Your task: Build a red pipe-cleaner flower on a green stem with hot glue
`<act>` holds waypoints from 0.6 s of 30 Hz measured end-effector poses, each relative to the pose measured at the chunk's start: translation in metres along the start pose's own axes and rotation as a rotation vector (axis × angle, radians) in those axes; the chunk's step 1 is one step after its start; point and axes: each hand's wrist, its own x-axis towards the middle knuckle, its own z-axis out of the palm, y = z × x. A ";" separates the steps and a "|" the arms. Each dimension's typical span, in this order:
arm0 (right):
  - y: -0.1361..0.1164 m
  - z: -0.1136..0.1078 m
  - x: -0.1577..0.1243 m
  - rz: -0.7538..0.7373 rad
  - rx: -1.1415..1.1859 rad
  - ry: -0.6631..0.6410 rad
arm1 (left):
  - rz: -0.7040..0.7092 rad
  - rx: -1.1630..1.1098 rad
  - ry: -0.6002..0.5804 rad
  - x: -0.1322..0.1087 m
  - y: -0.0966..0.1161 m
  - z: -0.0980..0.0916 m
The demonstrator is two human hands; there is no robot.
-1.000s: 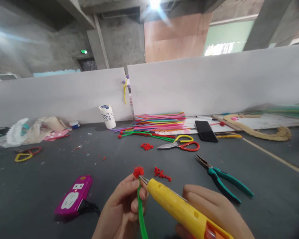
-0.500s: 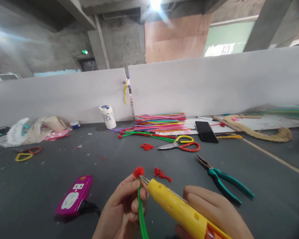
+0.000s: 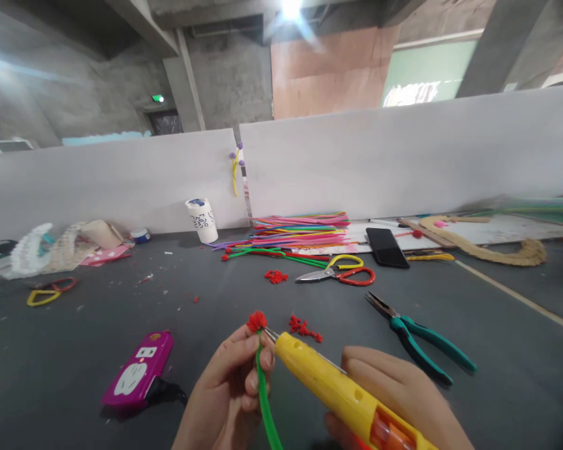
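Observation:
My left hand (image 3: 234,381) pinches a green pipe cleaner stem (image 3: 265,400) just under its fuzzy red flower head (image 3: 257,321). The stem's lower end hangs down past the bottom of the view. In my right hand (image 3: 398,387) is a yellow hot glue gun (image 3: 328,381), its metal nozzle at the underside of the red head, close to my left fingertips. Whether the nozzle touches the head I cannot tell. Behind the nozzle lies a small pile of red pieces (image 3: 304,328), with another red cluster (image 3: 276,276) farther back.
Teal-handled pliers (image 3: 420,337) lie on the right, scissors (image 3: 335,272) behind. A magenta power strip (image 3: 139,369) is at left. Colourful pipe cleaners (image 3: 304,231), a black phone (image 3: 387,247) and a white roll (image 3: 201,221) stand or lie along the back near the white partition (image 3: 380,162).
The red head has turned slightly and shifted a little left and up in my left hand. The glue gun has moved slightly left with it, its nozzle staying close underneath.

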 end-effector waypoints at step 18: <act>0.112 0.023 0.013 1.008 0.047 -0.443 | 0.135 -0.035 0.133 0.015 -0.002 0.000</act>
